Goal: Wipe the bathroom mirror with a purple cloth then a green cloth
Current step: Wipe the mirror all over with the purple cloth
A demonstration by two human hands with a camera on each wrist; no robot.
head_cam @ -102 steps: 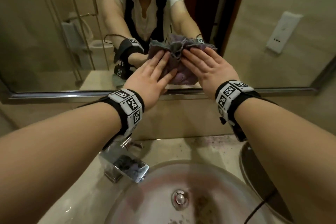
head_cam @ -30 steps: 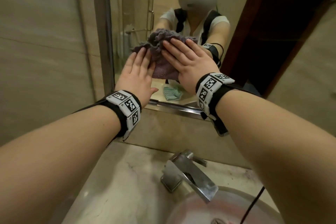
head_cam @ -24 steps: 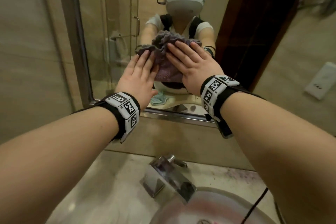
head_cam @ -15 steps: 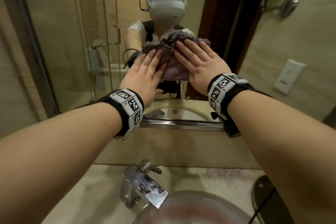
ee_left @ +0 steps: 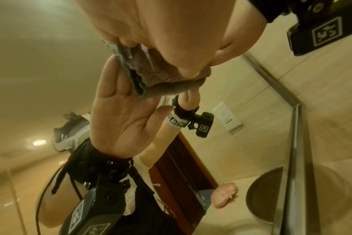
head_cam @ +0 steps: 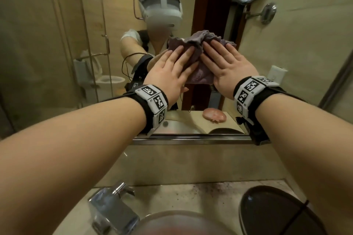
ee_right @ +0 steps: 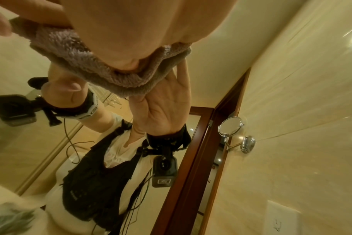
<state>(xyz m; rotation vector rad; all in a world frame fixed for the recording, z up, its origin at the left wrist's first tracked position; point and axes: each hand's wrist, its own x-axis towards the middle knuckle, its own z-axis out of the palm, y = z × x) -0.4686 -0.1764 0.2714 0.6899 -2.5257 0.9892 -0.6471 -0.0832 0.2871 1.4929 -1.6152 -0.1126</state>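
We press the purple cloth (head_cam: 193, 55) flat against the mirror (head_cam: 57, 44) with both hands. Our left hand (head_cam: 168, 74) and right hand (head_cam: 227, 70) lie side by side on it, fingers straight and slightly spread, palms toward the glass. Near us, below, sit the tap (head_cam: 112, 210) and the sink (head_cam: 181, 223).

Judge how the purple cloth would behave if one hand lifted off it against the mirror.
The purple cloth looks soft and floppy: it bunches into folds above the flat left hand and right hand. Its fluffy pile suggests it is light. With only one palm pressing, the freed side would probably sag off the mirror.
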